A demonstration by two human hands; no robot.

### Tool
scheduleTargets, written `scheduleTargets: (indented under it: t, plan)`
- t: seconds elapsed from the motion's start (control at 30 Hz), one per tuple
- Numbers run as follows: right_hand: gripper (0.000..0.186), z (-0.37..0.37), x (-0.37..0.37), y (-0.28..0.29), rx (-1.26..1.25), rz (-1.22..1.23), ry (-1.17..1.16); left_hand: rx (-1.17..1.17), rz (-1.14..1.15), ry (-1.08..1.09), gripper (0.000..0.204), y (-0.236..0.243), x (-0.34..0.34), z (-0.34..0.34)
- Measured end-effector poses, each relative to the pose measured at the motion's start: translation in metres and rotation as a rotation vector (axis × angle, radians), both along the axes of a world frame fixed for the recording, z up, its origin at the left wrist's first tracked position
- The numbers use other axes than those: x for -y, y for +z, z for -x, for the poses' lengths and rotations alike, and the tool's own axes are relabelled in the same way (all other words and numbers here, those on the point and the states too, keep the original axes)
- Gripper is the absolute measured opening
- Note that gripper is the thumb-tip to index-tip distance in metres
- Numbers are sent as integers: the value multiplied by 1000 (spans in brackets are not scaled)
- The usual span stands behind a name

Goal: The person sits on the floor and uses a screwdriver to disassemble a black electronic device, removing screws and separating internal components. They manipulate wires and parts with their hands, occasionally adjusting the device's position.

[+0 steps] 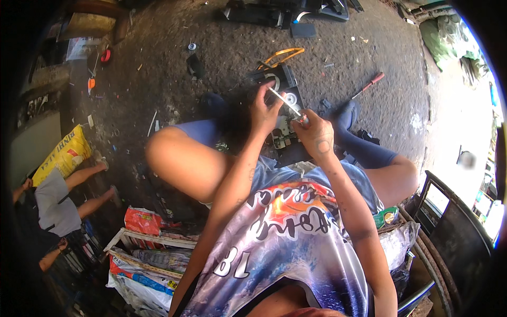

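A dark mechanical assembly (285, 138) with white wheels, a curved white strip and metal plates lies between my bent legs. My left hand (265, 108) is closed at its upper part, at the far end of a thin pale shaft; what its fingers grip is unclear. My right hand (316, 134) is wrapped round the handle of that tool (285, 101), which looks like a screwdriver, its shaft crossing diagonally over the assembly. An orange frame piece (282, 53) lies just beyond.
A red-handled screwdriver (376, 77) lies right; black plastic housings (256, 16) at the back; small scraps and a red roll (105, 55) left. Another person (58, 211) sits at left near a yellow sack (63, 156). Crates with bags (140, 236) and metal frames (454, 222) are behind me.
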State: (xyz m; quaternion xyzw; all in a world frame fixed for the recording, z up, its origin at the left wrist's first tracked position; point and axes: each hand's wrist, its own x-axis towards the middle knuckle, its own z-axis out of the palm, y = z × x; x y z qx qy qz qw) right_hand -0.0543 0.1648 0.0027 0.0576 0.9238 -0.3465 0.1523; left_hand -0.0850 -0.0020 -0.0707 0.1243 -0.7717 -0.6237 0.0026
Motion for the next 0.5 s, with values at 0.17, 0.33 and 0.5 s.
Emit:
scheduleTargets:
  t: [0.17, 0.33, 0.5]
  plan:
    - [36, 9, -7, 0, 25, -103, 22, -68, -4, -6, 56, -9, -12, 4]
    - [30, 12, -18, 0, -32, -26, -34, -60, -18, -62, 54, -10, -20, 8]
    - [22, 5, -46, -30, -122, 578, -383, -50, -33, -75, 54, 2, -27, 12]
